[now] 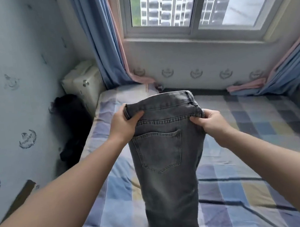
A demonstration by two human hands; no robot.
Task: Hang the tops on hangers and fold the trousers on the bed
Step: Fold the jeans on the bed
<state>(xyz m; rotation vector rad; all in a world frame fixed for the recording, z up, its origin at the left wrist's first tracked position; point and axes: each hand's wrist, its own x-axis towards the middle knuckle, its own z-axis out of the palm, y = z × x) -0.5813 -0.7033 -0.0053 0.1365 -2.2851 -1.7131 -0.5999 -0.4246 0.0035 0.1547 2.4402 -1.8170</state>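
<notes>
The grey trousers [165, 159] hang in the air above the bed [242, 168], held up at the waistband between both hands, back pocket facing the camera. They seem doubled lengthwise, one leg over the other, though the fold itself is hard to make out. Their lower part runs out of the bottom of the frame, so the hems are cut off. The left hand [123, 124] grips the left end of the waistband, thumb across the front and the other fingers hidden behind the denim. The right hand [208, 121] pinches the right edge just below the waistband, fingers [196, 120] clenched on the cloth. Further off, a dark heap [71, 124] lies against the wall beside the bed; what it is cannot be told.
</notes>
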